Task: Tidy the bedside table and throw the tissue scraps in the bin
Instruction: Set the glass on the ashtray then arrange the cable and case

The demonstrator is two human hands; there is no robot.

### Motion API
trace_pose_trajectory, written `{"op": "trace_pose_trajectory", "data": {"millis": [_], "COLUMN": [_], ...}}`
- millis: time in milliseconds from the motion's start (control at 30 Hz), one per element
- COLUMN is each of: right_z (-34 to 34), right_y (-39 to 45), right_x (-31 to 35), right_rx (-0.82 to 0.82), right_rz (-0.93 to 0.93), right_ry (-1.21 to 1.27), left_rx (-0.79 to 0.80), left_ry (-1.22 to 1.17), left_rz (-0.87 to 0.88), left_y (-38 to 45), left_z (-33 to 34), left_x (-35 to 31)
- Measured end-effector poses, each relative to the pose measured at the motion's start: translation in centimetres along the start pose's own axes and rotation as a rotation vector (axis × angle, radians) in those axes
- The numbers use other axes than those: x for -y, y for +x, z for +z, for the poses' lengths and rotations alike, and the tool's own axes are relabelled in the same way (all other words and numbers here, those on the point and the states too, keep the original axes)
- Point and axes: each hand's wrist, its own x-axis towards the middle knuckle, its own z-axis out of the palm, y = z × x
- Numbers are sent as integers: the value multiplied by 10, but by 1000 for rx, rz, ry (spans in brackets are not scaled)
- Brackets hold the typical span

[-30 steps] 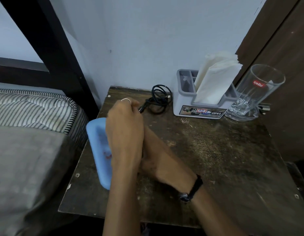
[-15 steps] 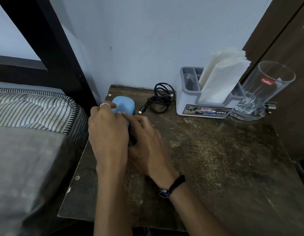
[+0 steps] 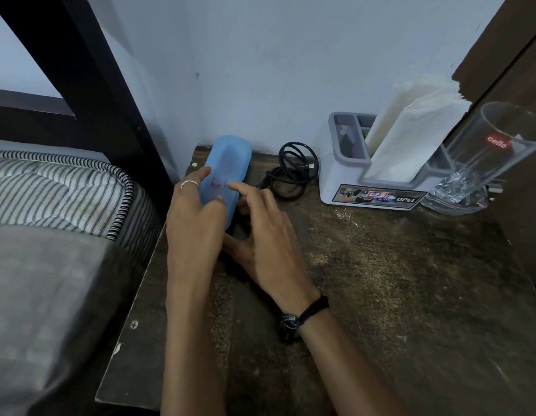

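you have the blue case (image 3: 227, 172) down in the back left corner of the bedside table (image 3: 380, 295), lying lengthwise toward the wall, and that looks like a deliberate parking spot: tucked out of the way so the middle of the top is free. your left hand (image 3: 194, 223) rests along the case's left edge with the fingers loosely spread, the ringed finger (image 3: 194, 180) laid against its side. your right hand (image 3: 263, 232) sits just right of the case, fingers fanned apart, the forefinger tip (image 3: 235, 186) touching the lid; neither hand grips it, so i'd judge you are nudging it square rather than lifting it.

right of the case, the coiled black cable (image 3: 293, 169) lies close by, then the grey-and-white organiser (image 3: 344, 175) holding upright white tissues (image 3: 410, 139), with the clear glass (image 3: 485, 157) just beyond it, leaning in this wide view. these back-row things seem already lined along the wall.

i can't make out any loose tissue scraps near the case, only pale specks on the wood in front of the organiser, and no bin shows.
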Motion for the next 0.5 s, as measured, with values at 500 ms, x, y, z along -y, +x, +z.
{"op": "trace_pose_trajectory", "data": {"millis": [500], "right_z": [0], "right_y": [2], "right_x": [-3], "right_rx": [-93], "right_rz": [58], "right_ry": [86], "left_rx": [-25], "left_ry": [22], "left_rz": [113], "left_y": [8], "left_z": [10], "left_x": [6]}}
